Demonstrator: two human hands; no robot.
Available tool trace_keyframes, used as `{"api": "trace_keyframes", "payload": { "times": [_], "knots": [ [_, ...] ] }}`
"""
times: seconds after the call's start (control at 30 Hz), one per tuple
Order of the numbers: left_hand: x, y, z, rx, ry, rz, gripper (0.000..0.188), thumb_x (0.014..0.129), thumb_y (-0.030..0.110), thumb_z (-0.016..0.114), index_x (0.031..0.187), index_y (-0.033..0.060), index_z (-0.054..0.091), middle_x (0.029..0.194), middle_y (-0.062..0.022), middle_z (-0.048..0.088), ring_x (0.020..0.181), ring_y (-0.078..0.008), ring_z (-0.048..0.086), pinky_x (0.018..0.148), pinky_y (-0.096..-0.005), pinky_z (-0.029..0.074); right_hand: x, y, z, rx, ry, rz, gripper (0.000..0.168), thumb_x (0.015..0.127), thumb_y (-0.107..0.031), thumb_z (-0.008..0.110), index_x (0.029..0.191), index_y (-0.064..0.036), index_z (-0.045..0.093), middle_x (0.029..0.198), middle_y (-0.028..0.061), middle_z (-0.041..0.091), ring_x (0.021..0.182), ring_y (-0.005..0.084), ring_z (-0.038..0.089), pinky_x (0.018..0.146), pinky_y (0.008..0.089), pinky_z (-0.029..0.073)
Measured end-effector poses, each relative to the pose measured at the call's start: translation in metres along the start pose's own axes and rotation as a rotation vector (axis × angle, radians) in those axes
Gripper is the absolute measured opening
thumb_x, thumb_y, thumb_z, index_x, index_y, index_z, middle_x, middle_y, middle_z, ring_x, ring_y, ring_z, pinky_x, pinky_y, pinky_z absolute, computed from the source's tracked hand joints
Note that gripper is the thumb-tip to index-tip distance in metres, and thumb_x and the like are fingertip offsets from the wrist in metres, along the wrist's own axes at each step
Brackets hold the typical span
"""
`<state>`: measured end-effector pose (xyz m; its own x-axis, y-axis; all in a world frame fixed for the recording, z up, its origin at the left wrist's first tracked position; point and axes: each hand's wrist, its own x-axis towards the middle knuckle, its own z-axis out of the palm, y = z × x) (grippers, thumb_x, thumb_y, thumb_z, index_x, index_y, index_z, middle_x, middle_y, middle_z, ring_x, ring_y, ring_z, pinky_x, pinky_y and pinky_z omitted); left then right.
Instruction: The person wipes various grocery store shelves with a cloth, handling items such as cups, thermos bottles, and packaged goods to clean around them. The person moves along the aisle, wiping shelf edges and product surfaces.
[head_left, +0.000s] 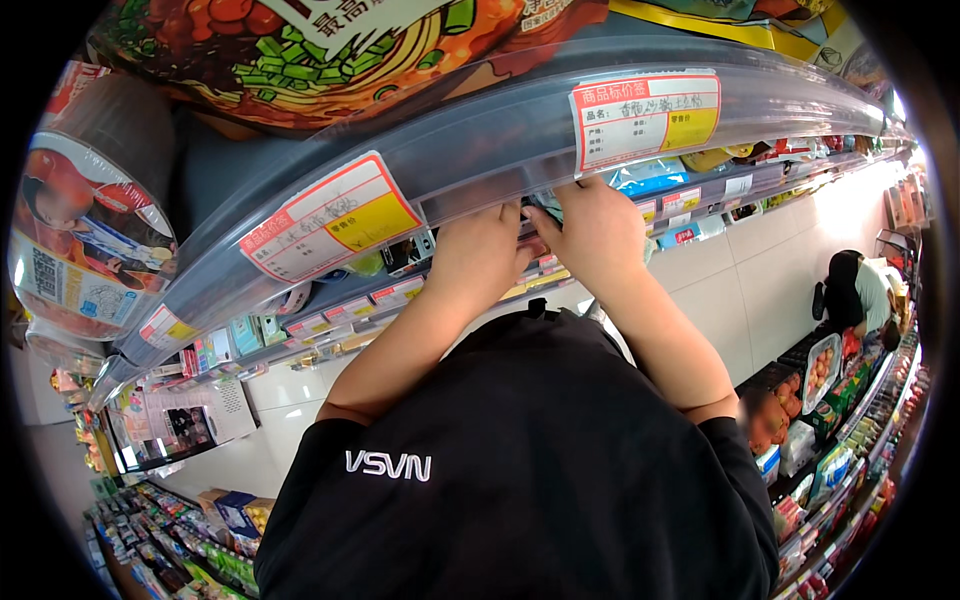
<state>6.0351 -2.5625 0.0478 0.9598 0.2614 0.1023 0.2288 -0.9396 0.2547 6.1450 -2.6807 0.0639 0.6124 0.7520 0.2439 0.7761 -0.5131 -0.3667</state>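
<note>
My left hand (480, 244) reaches in below the clear plastic price rail (480, 157) of a shelf, its back towards me. Its fingertips are hidden, so its grip does not show. Beside it, my right hand (598, 225) is bent at the wrist, with the thumb and fingers curled towards my left hand. A small dark and greenish item (551, 208) shows between the two hands at the right thumb. Whether it is gripped or only touched cannot be told. Above the rail lies a large printed noodle packet (345, 67).
A clear-wrapped tub of food (90, 240) stands at the shelf's left end. Lower shelves hold small boxed goods (247, 334). On the right, a person (862, 292) bends down by stacked goods and a tray of round produce (821, 373). Tiled floor (697, 300) runs between.
</note>
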Motion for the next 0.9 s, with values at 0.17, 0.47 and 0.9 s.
{"api": "trace_keyframes", "payload": {
  "times": [0.17, 0.47, 0.9],
  "knots": [
    [-0.009, 0.002, -0.007, -0.057, 0.030, -0.028, 0.078, 0.079, 0.035, 0.073, 0.136, -0.0075, 0.042, 0.143, -0.0222, 0.040, 0.134, -0.0405, 0.036, 0.111, -0.0479, 0.031, -0.008, 0.011, -0.025, 0.102, 0.023, 0.068, 0.045, 0.082, -0.038, 0.069, 0.115, -0.006, 0.066, 0.092, 0.0146, 0.066, 0.080, 0.0332, 0.066, 0.068, 0.0424, 0.053],
    [-0.040, 0.011, 0.013, -0.283, 0.338, 0.251, 0.051, 0.079, 0.021, 0.075, 0.124, 0.0031, 0.059, 0.124, -0.0118, 0.058, 0.112, -0.0322, 0.057, 0.093, -0.0421, 0.048, -0.034, 0.077, -0.029, 0.685, 0.097, 0.162, 0.027, 0.095, -0.026, 0.060, 0.100, 0.000, 0.068, 0.076, 0.0071, 0.066, 0.071, 0.0124, 0.060, 0.067, 0.0268, 0.047],
    [-0.043, 0.079, 0.048, -0.968, 0.140, -0.198, 0.034, 0.088, 0.029, 0.068, 0.110, 0.0027, 0.063, 0.088, -0.0145, 0.066, 0.070, -0.0232, 0.066, 0.060, -0.0339, 0.051, -0.055, 0.060, -0.016, 0.869, 0.199, -0.372, 0.056, 0.080, -0.040, 0.076, 0.119, -0.003, 0.059, 0.093, 0.0123, 0.063, 0.084, 0.0277, 0.061, 0.076, 0.0354, 0.049]
  ]
}}
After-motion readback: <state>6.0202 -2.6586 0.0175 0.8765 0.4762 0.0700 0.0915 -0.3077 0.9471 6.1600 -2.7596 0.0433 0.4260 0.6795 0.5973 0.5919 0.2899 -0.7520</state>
